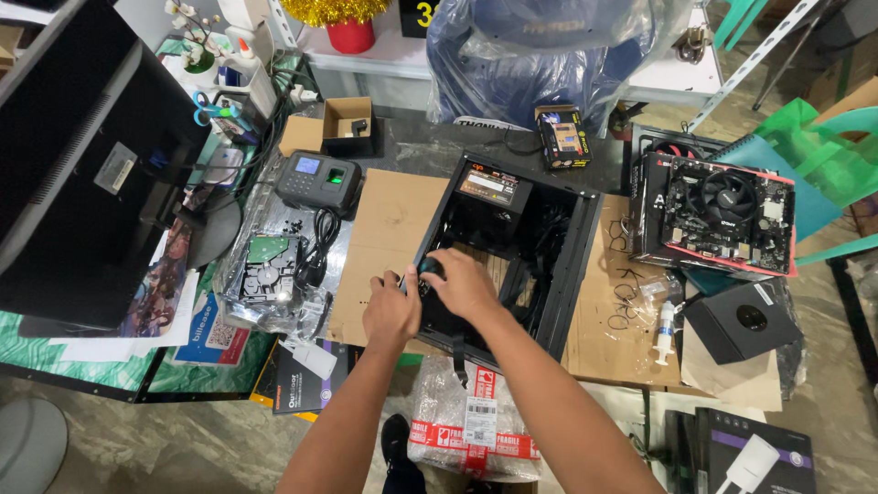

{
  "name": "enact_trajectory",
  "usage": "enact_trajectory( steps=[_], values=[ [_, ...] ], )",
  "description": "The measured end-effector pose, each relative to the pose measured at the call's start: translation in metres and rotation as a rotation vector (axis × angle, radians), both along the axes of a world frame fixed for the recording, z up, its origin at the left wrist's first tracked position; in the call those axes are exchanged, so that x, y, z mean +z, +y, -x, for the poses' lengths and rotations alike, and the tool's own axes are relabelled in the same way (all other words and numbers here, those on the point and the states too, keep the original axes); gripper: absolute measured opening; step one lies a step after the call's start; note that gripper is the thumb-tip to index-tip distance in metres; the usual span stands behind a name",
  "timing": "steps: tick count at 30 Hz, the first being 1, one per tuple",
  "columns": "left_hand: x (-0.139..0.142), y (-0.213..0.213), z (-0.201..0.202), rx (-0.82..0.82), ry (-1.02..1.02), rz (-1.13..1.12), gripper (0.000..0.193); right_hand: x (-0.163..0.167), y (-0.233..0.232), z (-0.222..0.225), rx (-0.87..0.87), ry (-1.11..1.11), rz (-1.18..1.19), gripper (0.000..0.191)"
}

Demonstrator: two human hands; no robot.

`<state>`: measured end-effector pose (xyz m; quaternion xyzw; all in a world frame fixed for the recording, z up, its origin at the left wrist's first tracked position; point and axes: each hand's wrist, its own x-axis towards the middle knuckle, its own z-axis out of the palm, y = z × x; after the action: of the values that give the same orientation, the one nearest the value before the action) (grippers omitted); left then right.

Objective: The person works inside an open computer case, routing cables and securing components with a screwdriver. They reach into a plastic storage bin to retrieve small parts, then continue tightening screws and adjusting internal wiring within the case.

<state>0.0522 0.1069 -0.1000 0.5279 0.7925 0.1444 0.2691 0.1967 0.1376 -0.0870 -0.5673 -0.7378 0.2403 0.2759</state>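
An open black computer case [572, 265] lies on its side on a sheet of cardboard [389, 229]. A power supply [489, 187] sits in its far corner, with black cables beside it. My right hand [465, 285] reaches over the case's near left edge and grips a dark round-ended tool [430, 267], which looks like a screwdriver handle. My left hand [390, 311] rests against the same edge of the case, fingers curled on its rim right beside the right hand. What the tool's tip touches is hidden by my hands.
A motherboard [722, 215] with a cooler fan lies on its box at the right. A syringe of paste [667, 331] and a black cube box [745, 320] lie near it. A hard drive [267, 270] and a fingerprint terminal [318, 178] are at the left, by a large monitor [82, 174].
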Motion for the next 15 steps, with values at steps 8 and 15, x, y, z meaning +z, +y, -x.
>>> enact_trajectory(
  steps=[8, 15],
  values=[
    [-0.001, 0.0, -0.002, 0.011, -0.008, -0.011, 0.066, -0.028, 0.021, -0.047, -0.208, 0.056, 0.174, 0.042],
    [0.001, 0.0, -0.003, 0.023, -0.003, 0.005, 0.066, -0.088, 0.039, -0.03, 0.102, -0.165, 0.316, 0.044]
  ],
)
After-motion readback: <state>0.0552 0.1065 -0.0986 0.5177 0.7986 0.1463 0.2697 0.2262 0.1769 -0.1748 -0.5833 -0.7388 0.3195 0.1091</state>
